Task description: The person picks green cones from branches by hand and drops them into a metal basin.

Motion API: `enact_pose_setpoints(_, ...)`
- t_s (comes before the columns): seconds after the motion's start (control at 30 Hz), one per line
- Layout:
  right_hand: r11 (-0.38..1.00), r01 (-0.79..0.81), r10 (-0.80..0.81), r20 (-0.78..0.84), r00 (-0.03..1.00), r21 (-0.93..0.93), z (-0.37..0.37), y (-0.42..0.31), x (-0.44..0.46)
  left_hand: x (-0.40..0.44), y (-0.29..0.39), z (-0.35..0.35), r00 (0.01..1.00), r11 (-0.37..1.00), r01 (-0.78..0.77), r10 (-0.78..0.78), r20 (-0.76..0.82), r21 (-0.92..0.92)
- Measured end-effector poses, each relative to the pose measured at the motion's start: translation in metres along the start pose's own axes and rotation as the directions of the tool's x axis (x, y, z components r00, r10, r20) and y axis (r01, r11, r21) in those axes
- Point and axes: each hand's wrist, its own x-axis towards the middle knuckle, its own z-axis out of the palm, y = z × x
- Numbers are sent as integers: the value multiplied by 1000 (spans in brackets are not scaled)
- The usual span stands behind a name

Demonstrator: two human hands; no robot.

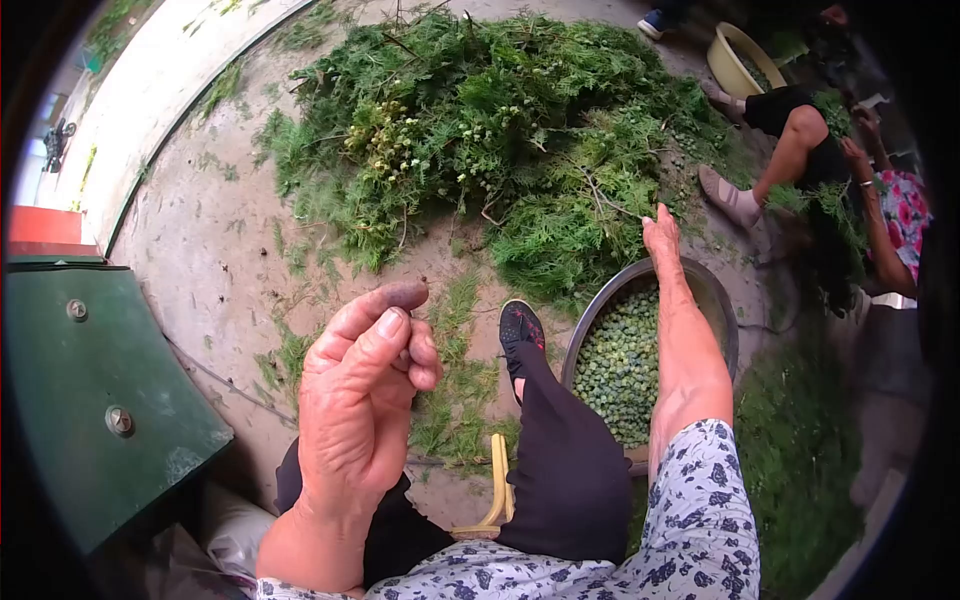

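My left hand [365, 385] is raised in front of me, its fingers curled in and the thumb lying against the index finger. Nothing shows in it, and its fingertips are stained dark. Reaching forward over the metal basin [728, 320], my right hand [661, 238] closes on the woody end of a leafy evergreen branch [600, 195]. That branch lies at the near edge of a big heap of green cuttings [480, 110]. Small round green cones [615, 370] fill much of the basin, partly hidden under my right forearm.
Another person [810, 140] sits at the right, holding green sprigs, near a yellowish tub [735, 60]. A green metal box [90, 390] stands at the left. Loose green bits [450, 330] litter the concrete ground. My shoe [522, 325] is beside the basin.
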Motion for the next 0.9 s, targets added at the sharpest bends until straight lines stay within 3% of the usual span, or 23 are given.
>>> enact_pose_setpoints(0.1,998,17,-16,-19,1000,59,3,-20,15,14,0,2,999,1000,-4,4,33,8)
enact_pose_setpoints(0.17,854,-280,146,314,938,438,-15,-38,6,18,-3,6,998,1000,20,-20,56,2)
enact_pose_setpoints(0.2,777,-404,188,435,881,483,-16,-46,-15,13,-2,8,999,999,43,-43,31,5)
enact_pose_setpoints(0.23,713,-425,182,438,880,557,-16,-55,-26,16,-3,10,999,999,38,-38,29,15)
enact_pose_setpoints(0.3,856,-137,25,226,974,498,10,-42,-29,23,-3,16,999,999,28,-29,32,15)
enact_pose_setpoints(0.37,767,-320,97,392,915,556,-39,-77,-56,33,-4,20,1000,1000,-12,12,28,19)
enact_pose_setpoints(0.57,548,-349,69,375,925,760,-128,-87,-113,64,-15,32,998,998,-60,59,23,20)
enact_pose_setpoints(0.63,375,-459,76,467,881,805,-148,-85,-130,70,-21,33,998,998,-59,59,17,23)
enact_pose_setpoints(0.9,211,-367,-99,393,914,906,-202,-77,-174,53,-28,5,997,999,-44,42,-57,-24)
